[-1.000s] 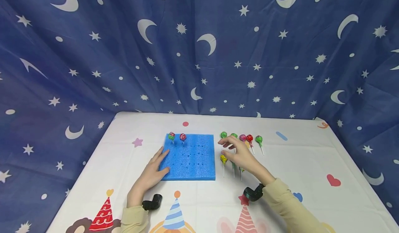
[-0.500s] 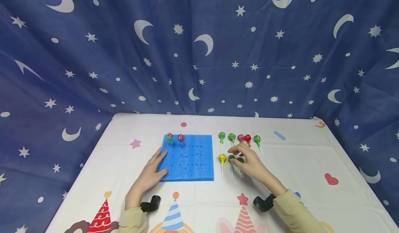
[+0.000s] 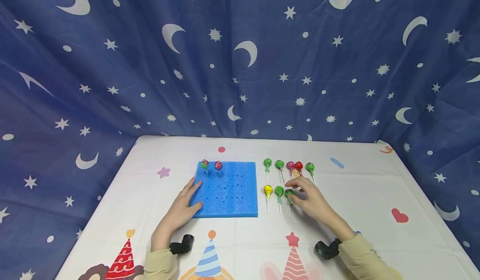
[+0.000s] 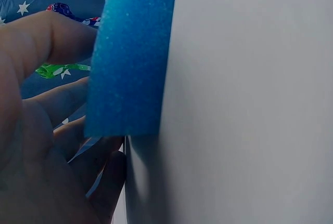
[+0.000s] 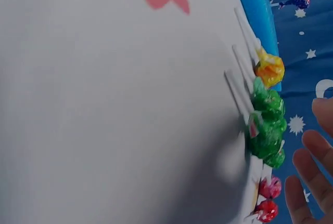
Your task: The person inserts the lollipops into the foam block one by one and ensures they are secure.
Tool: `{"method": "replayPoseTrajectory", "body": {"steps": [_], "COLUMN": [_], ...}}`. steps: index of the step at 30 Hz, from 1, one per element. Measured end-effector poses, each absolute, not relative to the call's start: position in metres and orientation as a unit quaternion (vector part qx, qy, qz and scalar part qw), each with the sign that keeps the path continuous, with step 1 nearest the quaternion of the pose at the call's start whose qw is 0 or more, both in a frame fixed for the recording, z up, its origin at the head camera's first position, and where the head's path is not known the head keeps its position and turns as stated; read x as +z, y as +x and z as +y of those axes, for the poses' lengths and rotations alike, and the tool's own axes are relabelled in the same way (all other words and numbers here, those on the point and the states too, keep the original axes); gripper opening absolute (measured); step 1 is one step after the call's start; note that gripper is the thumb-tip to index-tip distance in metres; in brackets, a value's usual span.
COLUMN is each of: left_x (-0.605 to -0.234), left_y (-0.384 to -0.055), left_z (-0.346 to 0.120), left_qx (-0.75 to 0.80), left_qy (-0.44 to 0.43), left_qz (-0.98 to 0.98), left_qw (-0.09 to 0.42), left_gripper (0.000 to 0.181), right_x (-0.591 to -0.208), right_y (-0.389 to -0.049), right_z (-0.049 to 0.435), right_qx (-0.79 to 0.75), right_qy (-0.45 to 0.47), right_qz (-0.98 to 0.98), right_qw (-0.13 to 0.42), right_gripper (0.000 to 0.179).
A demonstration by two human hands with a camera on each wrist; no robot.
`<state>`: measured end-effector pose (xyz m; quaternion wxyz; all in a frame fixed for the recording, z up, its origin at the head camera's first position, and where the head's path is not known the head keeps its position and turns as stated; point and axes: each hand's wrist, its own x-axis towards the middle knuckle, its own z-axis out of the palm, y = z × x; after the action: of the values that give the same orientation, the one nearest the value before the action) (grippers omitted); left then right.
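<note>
My left hand (image 3: 182, 207) rests with spread fingers on the left edge of a blue foam board (image 3: 236, 207) dotted with small holes. In the left wrist view, the thumb (image 4: 70, 39) lies against the board's face. Two lollipops stand upright at the board's back left: a red-and-green one (image 3: 204, 164) and a red-and-white one (image 3: 218, 166). To the right of the board, my right hand (image 3: 309, 196) hovers with thumb and fingers apart beside a dark green lollipop (image 3: 289, 193). That lollipop's neighbours are a green lollipop (image 3: 279, 191) and a yellow lollipop (image 3: 268, 190).
Behind this front row lies a back row: green lollipops (image 3: 279, 164), a pink lollipop (image 3: 290, 166), a red lollipop (image 3: 298, 166) and, at its right end, another green lollipop (image 3: 310, 167). A printed white cloth covers the table (image 3: 356, 196). Starry blue curtain (image 3: 240, 63) rises behind.
My right hand has moved rightward from over the yellow lollipop to beside the dark green one, uncovering the front row. The left hand has stayed on the foam board.
</note>
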<state>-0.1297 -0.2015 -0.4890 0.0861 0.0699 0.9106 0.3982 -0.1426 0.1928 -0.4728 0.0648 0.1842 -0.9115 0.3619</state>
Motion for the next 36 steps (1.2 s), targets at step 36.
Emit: {"method": "replayPoseTrajectory", "body": {"steps": [36], "left_x": [-0.488], "left_y": [-0.129], "left_z": [-0.202], "left_qx": [0.396], "left_qy": [0.061], "left_qz": [0.912], "left_qw": [0.09], "left_gripper": [0.065], "right_x": [-0.491], "right_y": [-0.147], "right_z": [0.194], "right_qx": [0.318], "right_qy": [0.121], "right_qz": [-0.94], "right_qw": [0.014], "right_gripper": [0.035]}}
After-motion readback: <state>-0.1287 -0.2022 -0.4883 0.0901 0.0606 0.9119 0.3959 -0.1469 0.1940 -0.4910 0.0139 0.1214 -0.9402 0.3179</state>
